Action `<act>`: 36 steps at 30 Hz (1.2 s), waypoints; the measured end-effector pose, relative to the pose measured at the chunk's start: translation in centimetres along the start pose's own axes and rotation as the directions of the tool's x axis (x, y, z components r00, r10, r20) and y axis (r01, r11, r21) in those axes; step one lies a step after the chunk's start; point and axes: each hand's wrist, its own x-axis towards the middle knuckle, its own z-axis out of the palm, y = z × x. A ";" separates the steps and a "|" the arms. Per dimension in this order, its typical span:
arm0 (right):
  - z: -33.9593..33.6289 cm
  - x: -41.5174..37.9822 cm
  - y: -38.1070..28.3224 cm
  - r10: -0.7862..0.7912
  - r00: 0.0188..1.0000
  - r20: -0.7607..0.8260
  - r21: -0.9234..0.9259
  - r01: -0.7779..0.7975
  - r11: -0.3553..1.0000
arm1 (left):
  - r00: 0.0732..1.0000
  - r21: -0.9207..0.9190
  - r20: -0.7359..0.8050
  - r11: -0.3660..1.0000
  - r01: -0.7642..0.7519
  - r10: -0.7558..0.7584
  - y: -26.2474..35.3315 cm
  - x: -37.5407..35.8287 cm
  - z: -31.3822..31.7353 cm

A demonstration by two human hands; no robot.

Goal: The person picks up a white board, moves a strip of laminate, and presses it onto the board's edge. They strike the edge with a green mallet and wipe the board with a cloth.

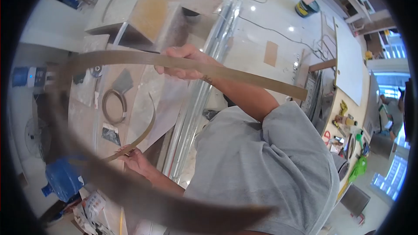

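My right hand (pixel 185 62), at the upper middle, is closed around a long brown strip of edge banding (pixel 257 80). One end of the banding reaches right past my forearm. The other way it bends in a wide loop at the left and comes back blurred, close to the camera. Lower down, my left hand (pixel 136 161) pinches a thin curved length of banding (pixel 146 134) over the workbench (pixel 137 117). A rolled coil of banding (pixel 114 106) lies on the bench beyond my left hand, beside a dark flat packet (pixel 111 134).
Shiny metal profiles (pixel 198 91) run along the bench. A blue water bottle (pixel 64 178) is at the lower left. Behind stand a black bucket (pixel 307 8) and a second table with a white panel (pixel 348 61) and tools. Cables cross the floor. A person (pixel 394 113) is far right.
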 end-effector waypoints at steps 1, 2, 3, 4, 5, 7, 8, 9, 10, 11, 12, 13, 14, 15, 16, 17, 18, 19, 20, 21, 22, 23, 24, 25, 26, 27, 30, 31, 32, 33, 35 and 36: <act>0.6 -0.6 -0.3 -0.025 0.997 0.074 0.047 0.022 0.999 | 0.999 -0.100 -0.025 0.994 0.040 -0.042 0.5 1.2 -0.6; 1.0 -1.3 -0.7 -0.055 0.988 0.146 0.092 0.041 0.995 | 0.999 -0.019 0.004 0.999 0.049 -0.049 -1.1 1.1 0.8; 1.1 -2.1 -0.7 -0.081 0.984 0.160 0.136 0.059 0.989 | 0.998 0.062 0.034 0.997 0.053 -0.055 -3.2 0.8 2.7; 1.0 -2.7 -0.9 -0.108 0.979 0.172 0.177 0.077 0.981 | 0.998 0.070 0.028 0.996 0.061 -0.064 -3.9 1.2 3.6; 1.0 -3.4 -1.3 -0.134 0.974 0.184 0.215 0.093 0.972 | 0.997 0.075 0.023 0.995 0.070 -0.072 -4.4 1.5 3.9; 0.9 -4.6 -1.9 -0.153 0.959 0.238 0.274 0.085 0.958 | 0.999 0.147 0.001 0.988 0.047 -0.047 -4.2 2.8 2.6; 0.9 -5.2 -2.0 -0.165 0.950 0.266 0.307 0.078 0.948 | 0.997 0.143 0.006 0.987 0.073 -0.075 -4.8 3.0 2.7; 1.2 -5.8 -2.3 -0.179 0.951 0.252 0.297 0.100 0.950 | 0.995 0.142 0.012 0.985 0.097 -0.100 -5.4 3.2 3.6; 1.5 -6.2 -2.7 -0.192 0.951 0.241 0.284 0.120 0.951 | 0.992 0.140 0.021 0.983 0.119 -0.123 -6.0 3.5 4.3; 1.8 -6.6 -3.1 -0.205 0.951 0.231 0.272 0.139 0.952 | 0.991 0.135 0.028 0.983 0.125 -0.130 -6.5 3.7 4.8; 1.7 -6.9 -3.3 -0.227 0.941 0.251 0.280 0.153 0.948 | 0.990 0.128 0.036 0.983 0.131 -0.137 -7.1 4.0 5.1; 1.7 -7.2 -3.5 -0.247 0.930 0.271 0.289 0.166 0.943 | 0.989 0.120 0.044 0.983 0.136 -0.142 -7.8 4.2 5.3; 1.8 -7.7 -3.7 -0.266 0.918 0.293 0.298 0.177 0.938 | 0.988 0.126 0.037 0.981 0.147 -0.153 -8.3 4.5 5.4; 1.9 -8.4 -3.9 -0.282 0.924 0.260 0.276 0.209 0.938 | 0.987 0.133 0.030 0.979 0.154 -0.160 -8.6 4.9 5.5; 1.9 -9.1 -4.2 -0.297 0.927 0.230 0.258 0.236 0.937 | 0.987 0.143 0.025 0.977 0.156 -0.161 -8.8 5.2 5.6; 1.9 -9.5 -4.2 -0.310 0.928 0.207 0.243 0.258 0.935 | 0.983 0.152 0.003 0.972 0.181 -0.184 -8.9 5.3 5.4; 1.8 -9.9 -4.1 -0.324 0.932 0.161 0.193 0.292 0.937 | 0.980 0.159 -0.009 0.968 0.196 -0.197 -8.9 5.6 5.0; 1.5 -10.7 -4.2 -0.330 0.935 0.132 0.135 0.313 0.940 | 0.980 0.159 -0.003 0.967 0.199 -0.201 -9.2 6.4 4.9; 1.1 -11.6 -4.6 -0.331 0.937 0.116 0.071 0.325 0.943 | 0.982 0.205 -0.029 0.960 0.190 -0.188 -9.7 6.5 4.9; -0.1 -13.3 -4.2 -0.333 0.940 -0.072 0.058 0.337 0.940 | 0.986 0.242 -0.046 0.955 0.169 -0.163 -10.3 5.8 5.0; 0.3 -13.7 -4.3 -0.325 0.936 -0.134 -0.029 0.324 0.946 | 0.991 0.275 -0.053 0.952 0.133 -0.123 -10.9 5.7 5.0; 0.7 -14.1 -4.5 -0.316 0.928 -0.195 -0.113 0.299 0.948 | 0.995 0.277 -0.040 0.956 0.098 -0.090 -11.3 6.8 3.4; 0.5 -14.8 -4.7 -0.320 0.905 -0.279 -0.228 0.261 0.938 | 0.999 0.283 -0.035 0.958 0.049 -0.041 -11.7 7.3 2.7; 0.1 -15.8 -4.9 -0.322 0.875 -0.361 -0.336 0.200 0.921 | 0.993 0.282 0.056 0.955 0.088 -0.108 -11.6 7.7 1.8; -0.3 -16.8 -5.0 -0.321 0.839 -0.440 -0.425 0.120 0.897 | 0.990 0.264 0.070 0.960 0.096 -0.119 -11.4 7.7 1.4; -1.2 -17.4 -4.5 -0.356 0.732 -0.581 -0.445 0.080 0.892 | 0.988 0.246 0.084 0.963 0.105 -0.129 -11.1 7.8 1.0; -2.2 -18.3 -4.7 -0.345 0.643 -0.684 -0.287 0.197 0.937 | 0.994 0.203 0.093 0.978 0.036 -0.056 -12.6 8.1 4.6; -3.2 -19.6 -5.0 -0.299 0.665 -0.684 -0.158 0.265 0.951 | 0.994 0.172 0.105 0.985 0.016 -0.034 -13.2 8.0 6.4; -3.4 -20.0 -5.2 -0.316 0.708 -0.631 -0.062 0.360 0.931 | 0.994 0.139 0.111 0.990 -0.007 -0.009 -13.6 7.8 8.4; -4.0 -20.8 -5.3 -0.331 0.738 -0.588 -0.030 0.389 0.921 | 0.984 0.067 0.173 0.997 0.027 -0.038 -14.1 7.1 11.0; -4.6 -21.6 -5.9 -0.311 0.759 -0.571 0.004 0.382 0.924 | 0.986 0.111 0.136 0.988 -0.111 0.095 -15.2 6.8 14.4; -4.8 -22.0 -5.8 -0.317 0.708 -0.631 -0.007 0.404 0.915 | 0.977 0.086 0.178 0.988 -0.131 0.114 -15.6 6.3 16.1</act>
